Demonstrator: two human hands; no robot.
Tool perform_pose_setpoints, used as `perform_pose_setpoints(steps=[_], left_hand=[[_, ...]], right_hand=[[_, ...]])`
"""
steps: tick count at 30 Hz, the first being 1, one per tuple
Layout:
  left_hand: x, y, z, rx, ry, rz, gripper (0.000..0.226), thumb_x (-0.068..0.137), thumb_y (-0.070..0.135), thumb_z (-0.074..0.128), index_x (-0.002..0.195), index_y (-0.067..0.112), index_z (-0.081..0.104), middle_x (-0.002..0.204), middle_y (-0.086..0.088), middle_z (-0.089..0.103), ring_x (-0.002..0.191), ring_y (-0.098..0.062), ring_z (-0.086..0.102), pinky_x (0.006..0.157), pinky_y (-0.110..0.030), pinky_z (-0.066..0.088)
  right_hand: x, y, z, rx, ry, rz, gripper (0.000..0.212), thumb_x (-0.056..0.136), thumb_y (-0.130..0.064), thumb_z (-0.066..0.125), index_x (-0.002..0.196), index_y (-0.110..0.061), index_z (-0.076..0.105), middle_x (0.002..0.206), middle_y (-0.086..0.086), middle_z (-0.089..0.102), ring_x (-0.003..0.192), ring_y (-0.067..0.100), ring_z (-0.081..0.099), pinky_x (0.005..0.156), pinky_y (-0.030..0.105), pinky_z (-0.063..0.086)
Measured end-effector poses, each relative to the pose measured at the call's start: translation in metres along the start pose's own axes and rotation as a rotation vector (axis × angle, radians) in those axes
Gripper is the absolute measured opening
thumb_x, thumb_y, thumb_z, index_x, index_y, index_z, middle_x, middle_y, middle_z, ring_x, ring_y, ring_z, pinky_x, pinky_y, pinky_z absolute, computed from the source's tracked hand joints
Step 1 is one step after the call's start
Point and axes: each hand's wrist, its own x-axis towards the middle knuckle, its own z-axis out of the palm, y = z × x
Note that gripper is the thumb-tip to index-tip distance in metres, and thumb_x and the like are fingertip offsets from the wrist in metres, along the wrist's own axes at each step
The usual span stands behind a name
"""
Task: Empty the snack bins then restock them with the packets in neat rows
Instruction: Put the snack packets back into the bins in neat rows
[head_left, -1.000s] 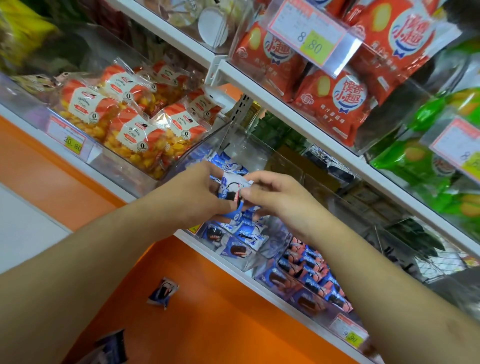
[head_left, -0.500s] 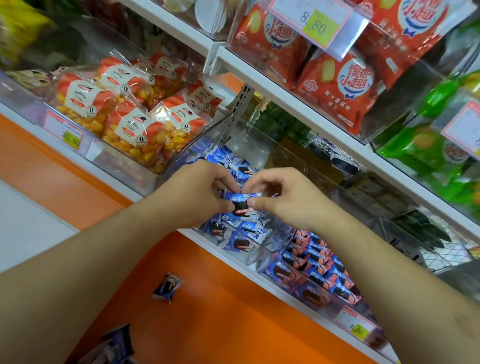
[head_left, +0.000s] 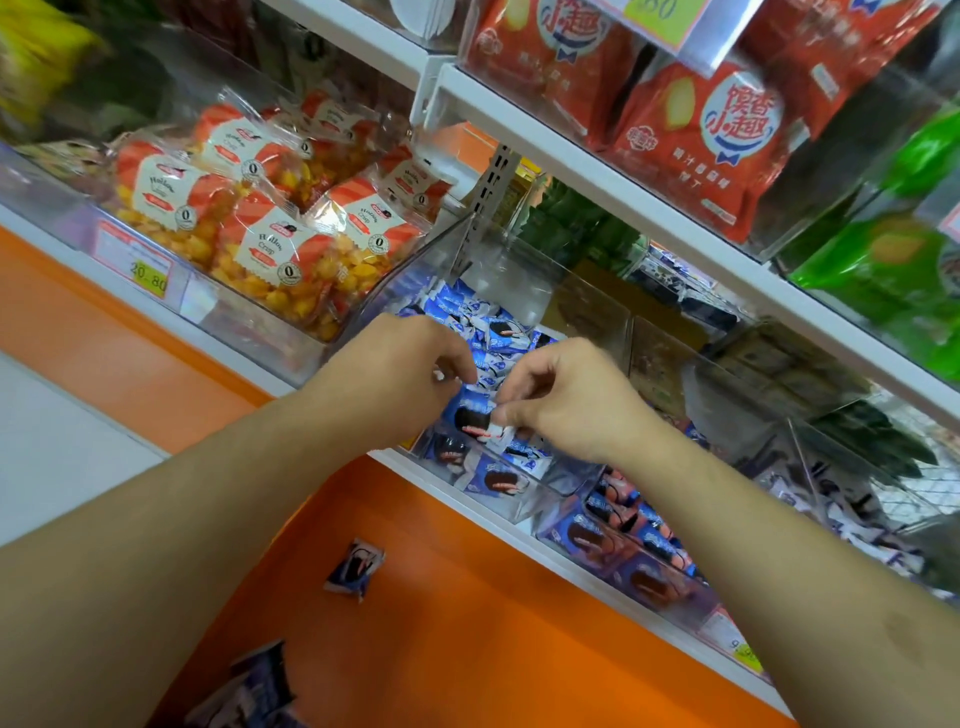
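Held packet: you hold one blue snack packet (head_left: 474, 410) over the front part of the clear bin (head_left: 540, 483), at the shelf edge.
Right hand: your right hand (head_left: 563, 402) pinches the packet's right end between thumb and curled fingers.
Left hand: your left hand (head_left: 400, 371) has its fingers curled at the packet's left end; the packet's edge is hidden behind them, so the grip itself is only partly seen.
Bin contents: more blue packets (head_left: 483, 332) lie in the same bin, some heaped behind your hands, some flat against its front wall.
Right of the bin: a neighbouring bin (head_left: 623, 551) holds darker blue and pink packets in a row.
Left of the bin: bags of yellow crisps (head_left: 270, 244) fill a clear tray, with a price tag (head_left: 148, 270) on its front.
Above the bin: red bags (head_left: 722, 130) sit on the upper shelf.
Below the bin: one packet (head_left: 354, 569) lies on the orange floor (head_left: 467, 649), and further packets (head_left: 249, 691) lie nearer you.
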Motion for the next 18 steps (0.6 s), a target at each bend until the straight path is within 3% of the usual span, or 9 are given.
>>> perform_pose_setpoints(steps=[4, 7, 10, 13, 15, 18], left_hand=[[-0.005, -0.004, 0.004, 0.091, -0.107, 0.038, 0.025, 0.1, 0.023, 0.058, 0.108, 0.037, 0.077, 0.103, 0.013, 0.076, 0.081, -0.003, 0.067, 0.076, -0.029, 0.058], [-0.005, 0.0, 0.004, 0.156, -0.202, 0.033, 0.028, 0.101, 0.024, 0.053, 0.106, 0.039, 0.077, 0.079, 0.015, 0.068, 0.06, 0.005, 0.059, 0.057, -0.027, 0.049], [-0.005, 0.003, 0.003, 0.166, -0.253, 0.018, 0.026, 0.101, 0.03, 0.051, 0.104, 0.037, 0.076, 0.073, 0.016, 0.064, 0.056, 0.0, 0.058, 0.056, -0.027, 0.048], [-0.005, 0.001, 0.003, 0.178, -0.288, 0.003, 0.031, 0.1, 0.036, 0.046, 0.101, 0.025, 0.075, 0.084, 0.002, 0.073, 0.058, -0.011, 0.059, 0.061, -0.039, 0.057], [-0.006, 0.0, 0.001, 0.173, -0.302, -0.012, 0.042, 0.094, 0.045, 0.04, 0.099, 0.019, 0.073, 0.092, -0.003, 0.074, 0.071, -0.021, 0.067, 0.067, -0.046, 0.06], [-0.007, -0.002, 0.001, 0.168, -0.302, 0.01, 0.06, 0.08, 0.056, 0.03, 0.094, 0.015, 0.072, 0.106, -0.007, 0.071, 0.095, -0.029, 0.069, 0.081, -0.054, 0.059]], right_hand=[[0.004, -0.001, 0.01, -0.07, -0.165, -0.026, 0.008, 0.086, -0.012, 0.087, 0.085, -0.019, 0.084, 0.076, -0.003, 0.079, 0.073, 0.011, 0.076, 0.079, 0.034, 0.065], [0.012, 0.002, 0.0, -0.177, -0.224, -0.041, 0.017, 0.088, -0.011, 0.083, 0.093, -0.027, 0.085, 0.08, -0.012, 0.079, 0.075, -0.001, 0.073, 0.077, 0.023, 0.058], [0.016, 0.008, -0.01, -0.362, -0.252, -0.029, 0.015, 0.084, -0.019, 0.088, 0.092, -0.031, 0.084, 0.077, -0.027, 0.074, 0.074, -0.014, 0.066, 0.073, 0.015, 0.05], [0.017, 0.011, -0.005, -0.56, -0.319, -0.035, 0.014, 0.079, -0.032, 0.091, 0.091, -0.035, 0.085, 0.079, -0.026, 0.075, 0.079, -0.007, 0.067, 0.08, 0.024, 0.055], [0.018, 0.01, 0.002, -0.665, -0.314, -0.033, 0.015, 0.076, -0.039, 0.091, 0.09, -0.038, 0.084, 0.076, -0.024, 0.075, 0.082, 0.001, 0.068, 0.083, 0.032, 0.06], [0.019, 0.007, 0.011, -0.801, -0.256, -0.072, 0.015, 0.075, -0.042, 0.089, 0.085, -0.034, 0.082, 0.066, -0.014, 0.07, 0.074, 0.01, 0.062, 0.065, 0.031, 0.057]])
